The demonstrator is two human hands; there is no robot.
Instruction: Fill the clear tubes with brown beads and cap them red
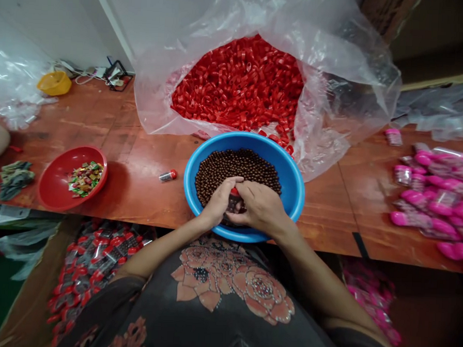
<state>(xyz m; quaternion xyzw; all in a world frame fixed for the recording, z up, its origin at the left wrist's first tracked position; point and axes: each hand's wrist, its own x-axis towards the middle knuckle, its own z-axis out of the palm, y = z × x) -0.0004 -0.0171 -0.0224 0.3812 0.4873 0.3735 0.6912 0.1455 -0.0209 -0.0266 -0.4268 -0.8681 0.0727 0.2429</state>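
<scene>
Red-capped bottle [235, 199], held mid-frame by my left hand [217, 199] and right hand [264, 202], seems light and stiff, best gripped mid-body.

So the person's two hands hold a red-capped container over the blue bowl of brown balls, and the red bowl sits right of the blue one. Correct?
Not quite: in the head view, the red bowl sits left of the blue bowl. The rest holds: the left hand and right hand hold a red-capped container over the brown balls.
</scene>
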